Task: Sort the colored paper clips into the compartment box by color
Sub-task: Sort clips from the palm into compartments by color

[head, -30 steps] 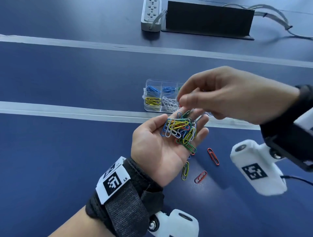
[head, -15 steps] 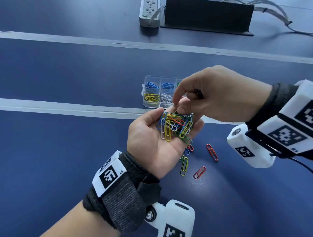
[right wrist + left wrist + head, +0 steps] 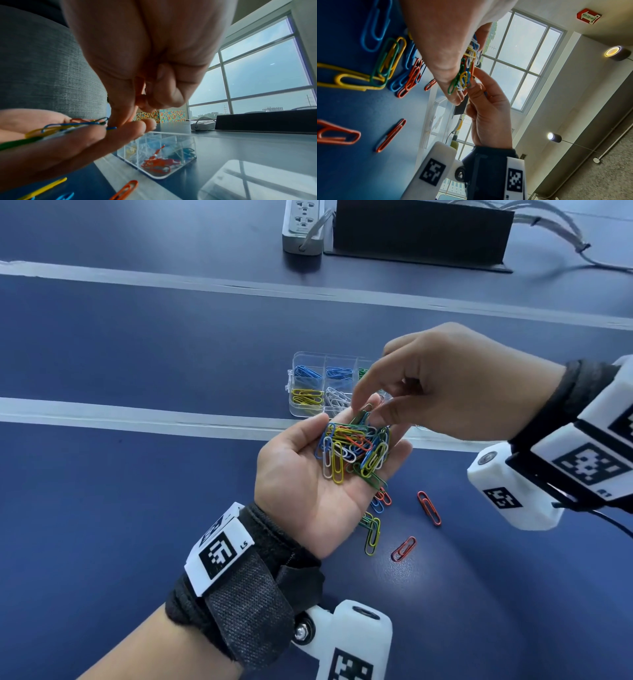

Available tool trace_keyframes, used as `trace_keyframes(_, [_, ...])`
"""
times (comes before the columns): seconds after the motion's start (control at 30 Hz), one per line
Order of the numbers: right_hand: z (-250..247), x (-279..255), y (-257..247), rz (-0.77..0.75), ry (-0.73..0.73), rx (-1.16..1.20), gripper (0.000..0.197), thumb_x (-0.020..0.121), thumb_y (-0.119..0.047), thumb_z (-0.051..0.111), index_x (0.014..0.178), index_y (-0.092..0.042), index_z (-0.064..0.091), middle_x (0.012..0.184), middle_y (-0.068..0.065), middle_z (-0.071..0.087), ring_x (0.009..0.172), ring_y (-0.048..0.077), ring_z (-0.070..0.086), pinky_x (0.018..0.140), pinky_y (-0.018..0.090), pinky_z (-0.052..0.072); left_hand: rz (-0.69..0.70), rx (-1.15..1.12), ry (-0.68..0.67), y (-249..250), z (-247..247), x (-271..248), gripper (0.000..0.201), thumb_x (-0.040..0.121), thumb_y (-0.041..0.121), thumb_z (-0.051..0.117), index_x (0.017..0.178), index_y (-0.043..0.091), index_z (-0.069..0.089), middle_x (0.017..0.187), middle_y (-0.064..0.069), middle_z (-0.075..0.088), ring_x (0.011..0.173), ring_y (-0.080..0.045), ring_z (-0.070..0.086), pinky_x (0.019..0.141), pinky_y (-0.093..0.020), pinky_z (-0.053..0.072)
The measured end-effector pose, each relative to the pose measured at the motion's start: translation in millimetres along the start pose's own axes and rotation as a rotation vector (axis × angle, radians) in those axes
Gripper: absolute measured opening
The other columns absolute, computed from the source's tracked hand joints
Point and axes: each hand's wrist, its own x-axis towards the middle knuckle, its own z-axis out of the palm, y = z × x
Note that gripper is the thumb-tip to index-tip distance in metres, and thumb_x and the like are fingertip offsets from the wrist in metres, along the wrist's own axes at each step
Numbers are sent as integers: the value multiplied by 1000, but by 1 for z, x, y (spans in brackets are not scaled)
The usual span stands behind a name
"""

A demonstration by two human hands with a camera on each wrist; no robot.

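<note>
My left hand (image 3: pixel 298 477) lies palm up above the blue table, and a mixed pile of paper clips (image 3: pixel 356 446) rests on its relaxed fingers. My right hand (image 3: pixel 371 409) reaches in from the right. Its index finger and thumb pinch a greenish clip (image 3: pixel 367 407) at the pile's far end, with the other fingers curled. Behind both hands stands the clear compartment box (image 3: pixel 308 359), holding blue, green, yellow and white clips. Its red clips (image 3: pixel 157 163) show only in the right wrist view. Loose clips lie on the table under my left hand: red (image 3: pixel 429 507), red (image 3: pixel 404 548), yellow-green (image 3: pixel 372 530).
A white power strip (image 3: pixel 303 225) and a black panel (image 3: pixel 421 231) with cables (image 3: pixel 565 234) sit at the table's far edge. White tape lines (image 3: pixel 137 416) cross the blue surface. My right hand hides the box's right side in the head view.
My right hand came down from above the pile, and its index finger and thumb closed on a clip at the far end. The left hand stayed in place with the pile.
</note>
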Motion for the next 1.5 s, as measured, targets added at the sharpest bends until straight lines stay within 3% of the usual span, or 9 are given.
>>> trace_keyframes(0.2, [2, -4, -3, -54, 94, -48, 15, 74, -32, 71, 88, -26, 73, 61, -13, 43, 56, -1, 43, 54, 18, 32, 20, 4, 0, 1, 0, 0, 50, 89, 24, 31, 113, -7, 61, 110, -21, 66, 104, -34, 62, 91, -54, 44])
trace_keyframes(0.43, [3, -8, -6, -144, -49, -142, 18, 78, -32, 58, 87, -30, 74, 73, -7, 52, 59, 14, 45, 58, 29, 42, 2, 15, 19, -3, -3, 2, 51, 90, 24, 30, 115, -11, 57, 117, -23, 62, 103, -34, 59, 92, -53, 45])
trace_keyframes(0.5, [2, -10, -5, -145, -71, -133, 17, 78, -33, 57, 85, -28, 72, 71, -12, 47, 58, 6, 43, 59, 26, 42, -10, 31, 20, -3, -2, 2, 51, 91, 24, 30, 112, -13, 59, 112, -23, 63, 99, -33, 61, 92, -51, 46])
trace_keyframes(0.6, [0, -12, -4, -123, -72, -68, 16, 77, -34, 59, 82, -25, 71, 66, -16, 46, 57, -7, 44, 59, 5, 33, -32, 60, 31, -3, 0, 2, 49, 86, 22, 34, 111, -10, 60, 111, -23, 65, 98, -32, 63, 91, -49, 47])
trace_keyframes(0.73, [-8, -11, -4, -46, -87, -12, 13, 75, -37, 63, 81, -27, 69, 63, -14, 61, 57, -3, 49, 57, 6, 35, -43, 62, 57, -3, 0, 3, 48, 86, 21, 34, 115, -7, 59, 112, -23, 65, 101, -35, 62, 88, -47, 48])
trace_keyframes(1.0, [-25, -10, -14, 19, -148, 43, 13, 62, -40, 62, 60, -28, 62, 46, -16, 51, 46, 7, 45, 46, 12, 35, -26, 80, 97, 1, 2, 3, 45, 93, 21, 31, 115, -8, 59, 115, -25, 63, 97, -37, 64, 88, -47, 50])
trace_keyframes(1.33, [-42, 11, -13, 4, -265, 43, 12, 74, -33, 70, 80, -43, 72, 65, -19, 67, 59, 0, 58, 60, 14, 43, -57, 82, 66, -1, 4, 1, 43, 87, 18, 34, 99, -9, 66, 109, -24, 66, 100, -37, 62, 85, -44, 51])
trace_keyframes(1.4, [-39, 13, -15, -1, -263, 39, 12, 75, -36, 67, 83, -44, 72, 74, -16, 70, 65, 2, 61, 66, 22, 48, -52, 94, 66, -1, 5, 1, 44, 82, 18, 38, 104, -10, 64, 108, -23, 66, 98, -36, 63, 84, -43, 52])
trace_keyframes(1.5, [-37, 13, -17, 3, -230, 42, 12, 75, -39, 60, 79, -43, 70, 66, -10, 67, 53, 6, 53, 57, 20, 43, -54, 107, 63, -2, 4, 1, 45, 81, 17, 39, 108, -9, 62, 105, -23, 67, 96, -36, 63, 84, -42, 52])
